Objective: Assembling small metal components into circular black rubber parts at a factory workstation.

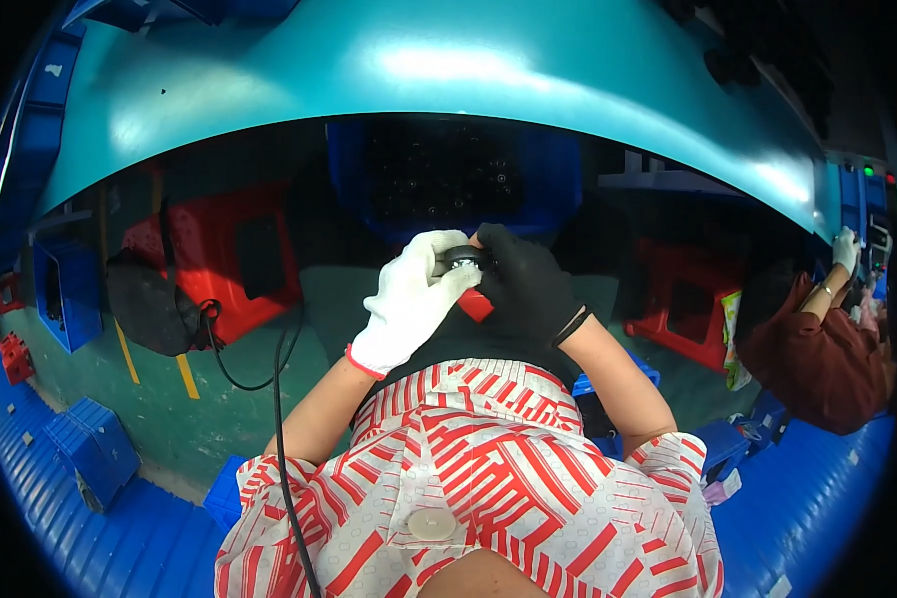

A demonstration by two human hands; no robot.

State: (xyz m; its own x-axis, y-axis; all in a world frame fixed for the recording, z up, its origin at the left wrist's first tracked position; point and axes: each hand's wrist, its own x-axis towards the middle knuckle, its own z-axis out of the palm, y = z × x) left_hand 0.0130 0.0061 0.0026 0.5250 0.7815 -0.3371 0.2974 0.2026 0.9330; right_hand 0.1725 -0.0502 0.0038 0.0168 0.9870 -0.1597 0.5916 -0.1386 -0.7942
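Between my two hands is a small round black part [461,255] with a pale, toothed-looking edge on its near side. My left hand [419,294], in a white glove with a red cuff, pinches it from the left with thumb and fingers. My right hand [528,284], in a black glove, closes on it from the right. A small red piece [475,305] shows just below the fingers; whether it belongs to the part or lies behind, I cannot tell. Beyond my hands, a blue bin [566,179] under the table edge holds many small dark parts.
A teal tabletop [269,85] curves across the far side. Red stools [219,254] stand left and right [683,299]. A black cable [281,429] hangs at my left. Blue crates [92,448] line the left. A co-worker in a brown top [817,359] works at far right.
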